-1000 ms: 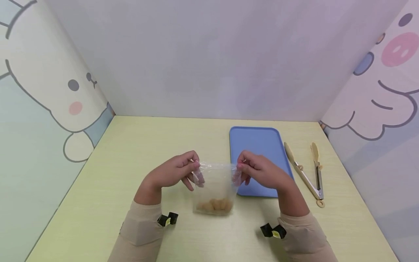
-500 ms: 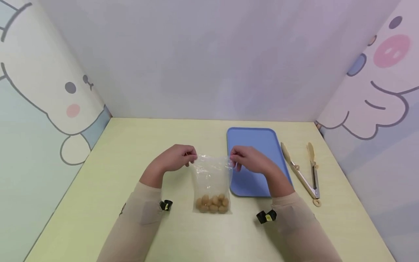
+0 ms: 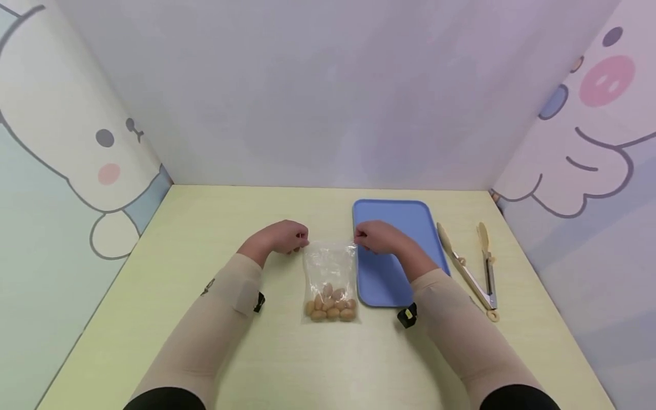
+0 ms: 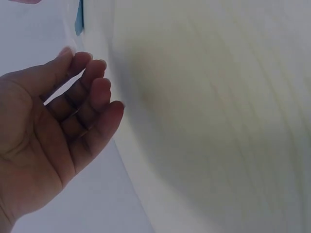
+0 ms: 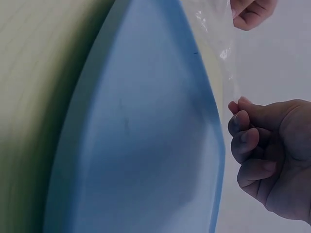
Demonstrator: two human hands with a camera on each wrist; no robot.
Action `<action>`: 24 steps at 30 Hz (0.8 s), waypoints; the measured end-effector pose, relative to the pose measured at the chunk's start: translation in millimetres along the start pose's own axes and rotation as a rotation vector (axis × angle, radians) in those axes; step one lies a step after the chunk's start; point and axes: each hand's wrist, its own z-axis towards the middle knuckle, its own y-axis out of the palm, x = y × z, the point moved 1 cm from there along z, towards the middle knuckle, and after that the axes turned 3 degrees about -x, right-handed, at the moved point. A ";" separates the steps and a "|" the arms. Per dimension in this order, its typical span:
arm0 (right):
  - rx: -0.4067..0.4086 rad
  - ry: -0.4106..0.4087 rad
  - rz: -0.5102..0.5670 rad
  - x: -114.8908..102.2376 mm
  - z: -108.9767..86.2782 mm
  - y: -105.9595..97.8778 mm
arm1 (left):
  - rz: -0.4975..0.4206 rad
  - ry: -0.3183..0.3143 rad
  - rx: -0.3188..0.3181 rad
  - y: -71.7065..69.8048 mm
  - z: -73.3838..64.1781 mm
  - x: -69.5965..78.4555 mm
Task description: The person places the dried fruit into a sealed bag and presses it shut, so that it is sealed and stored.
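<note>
A clear plastic bag (image 3: 330, 265) lies on the pale yellow table, with several brown oval things (image 3: 333, 314) gathered at its near end. My left hand (image 3: 283, 236) pinches the bag's far left corner between thumb and index finger. At the far right corner, my right hand (image 3: 379, 237) pinches the film, its forearm reaching over the blue tray (image 3: 392, 287). The right wrist view shows the thumb and index finger of the right hand (image 5: 274, 150) meeting at the bag's edge (image 5: 224, 53). In the left wrist view the left hand's (image 4: 53, 121) other fingers are bent.
Metal tongs (image 3: 479, 290) with tan tips lie spread apart to the right of the tray. Cartoon-printed walls (image 3: 589, 142) close in the left, back and right of the table (image 3: 230, 210).
Both hands have moved forward, away from the body, still holding the bag's corners. The bag has come down flatter on the table, and the brown things show more clearly.
</note>
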 end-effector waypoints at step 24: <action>0.408 0.095 -0.059 -20.3 -67.1 -43.4 | -0.199 -0.009 0.506 -2.0 -52.3 -1.2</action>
